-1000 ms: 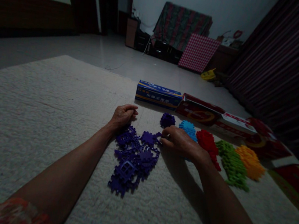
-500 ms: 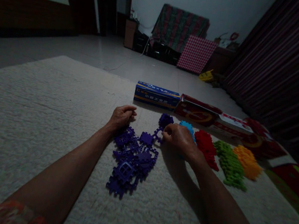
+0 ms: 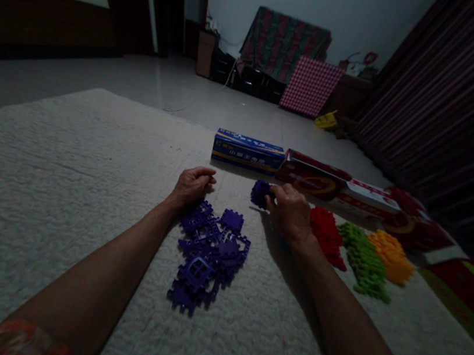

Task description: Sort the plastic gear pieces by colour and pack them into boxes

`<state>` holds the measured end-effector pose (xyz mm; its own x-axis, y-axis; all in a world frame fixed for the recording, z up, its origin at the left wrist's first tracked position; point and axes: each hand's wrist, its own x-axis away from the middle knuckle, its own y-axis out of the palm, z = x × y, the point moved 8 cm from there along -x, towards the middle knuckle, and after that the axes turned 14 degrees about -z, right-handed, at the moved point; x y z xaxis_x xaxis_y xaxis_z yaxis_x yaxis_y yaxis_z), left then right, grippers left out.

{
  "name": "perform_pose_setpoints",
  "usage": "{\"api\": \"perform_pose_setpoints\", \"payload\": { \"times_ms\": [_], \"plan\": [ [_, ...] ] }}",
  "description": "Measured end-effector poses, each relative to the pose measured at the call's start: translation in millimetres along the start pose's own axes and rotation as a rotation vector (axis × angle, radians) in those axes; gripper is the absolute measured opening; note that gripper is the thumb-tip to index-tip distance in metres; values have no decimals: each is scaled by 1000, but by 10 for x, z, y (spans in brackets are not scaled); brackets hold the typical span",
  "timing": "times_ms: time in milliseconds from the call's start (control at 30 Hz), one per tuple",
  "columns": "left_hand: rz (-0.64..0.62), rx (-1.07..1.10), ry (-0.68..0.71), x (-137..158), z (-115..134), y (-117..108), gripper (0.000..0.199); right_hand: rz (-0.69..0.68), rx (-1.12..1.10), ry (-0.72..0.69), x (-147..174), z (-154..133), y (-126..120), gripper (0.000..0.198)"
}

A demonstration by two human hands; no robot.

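My right hand [image 3: 289, 208] pinches a purple interlocking toy piece at a small purple stack [image 3: 260, 193]; the fingers partly cover it. Curled in on itself, my left hand [image 3: 192, 186] rests on the mat left of that stack, with nothing visible in it. Nearer to me lies a loose pile of purple interlocking pieces [image 3: 209, 250], some solid squares, some with window-like frames. One square purple piece [image 3: 232, 220] lies at the pile's far edge. Light blue pieces are almost wholly hidden behind my right hand.
Right of my hand are heaps of red pieces [image 3: 326, 237], green pieces [image 3: 362, 260] and orange pieces [image 3: 391, 258]. A blue box [image 3: 246, 154] and dark red boxes [image 3: 314, 179] form a row beyond them. Everything stands on a cream mat [image 3: 65, 177].
My right hand has moved away from me, taking a purple piece from beside the pile to the small stack. It now covers the light blue pieces. My left hand has stayed put.
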<state>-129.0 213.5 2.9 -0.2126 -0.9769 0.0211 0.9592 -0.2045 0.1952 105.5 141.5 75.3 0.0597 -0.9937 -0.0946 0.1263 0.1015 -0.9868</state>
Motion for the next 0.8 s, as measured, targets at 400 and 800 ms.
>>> {"api": "perform_pose_setpoints", "payload": {
  "times_ms": [400, 800],
  "plan": [
    [3, -12, -16, -16, -30, -12, 22, -26, 35, -35, -3, -59, 18, 20],
    [-4, -37, -6, -16, -17, -14, 22, 2, 8, -79, -20, -55, 47, 21]
  ]
}}
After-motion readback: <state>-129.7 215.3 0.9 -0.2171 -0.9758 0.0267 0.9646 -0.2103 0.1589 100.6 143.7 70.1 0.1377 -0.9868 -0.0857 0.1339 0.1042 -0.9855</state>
